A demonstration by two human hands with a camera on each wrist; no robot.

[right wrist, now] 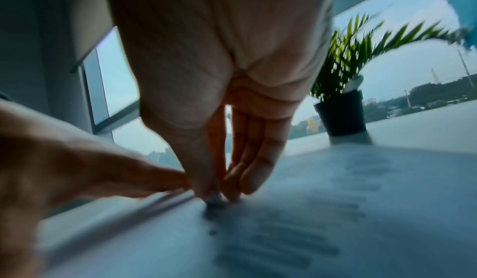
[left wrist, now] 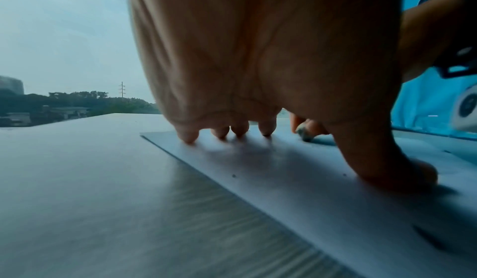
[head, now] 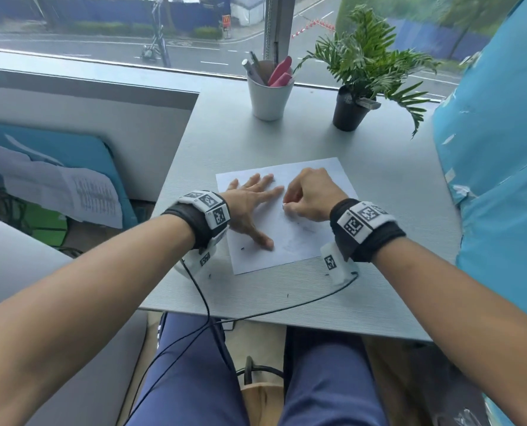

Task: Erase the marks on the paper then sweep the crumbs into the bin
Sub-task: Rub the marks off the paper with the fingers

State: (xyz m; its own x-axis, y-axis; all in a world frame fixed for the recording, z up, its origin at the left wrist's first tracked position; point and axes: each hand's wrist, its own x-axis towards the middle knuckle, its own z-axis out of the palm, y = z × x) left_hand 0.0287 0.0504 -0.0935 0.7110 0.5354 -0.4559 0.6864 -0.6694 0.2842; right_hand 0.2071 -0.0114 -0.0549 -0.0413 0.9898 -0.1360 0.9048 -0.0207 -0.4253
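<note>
The left hand lies flat, fingers spread, pinning the thin white paper to the brushed grey table. The right hand pinches a small grubby eraser — probably rubber — tip down on the sheet near faint grey marks; dark crumbs dot the paper.

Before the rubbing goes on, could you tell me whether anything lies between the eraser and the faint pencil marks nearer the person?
Nothing visible does. The small grey eraser in the right hand sits on the white paper sheet; bare paper leads to the marks. The left hand presses alongside.
</note>
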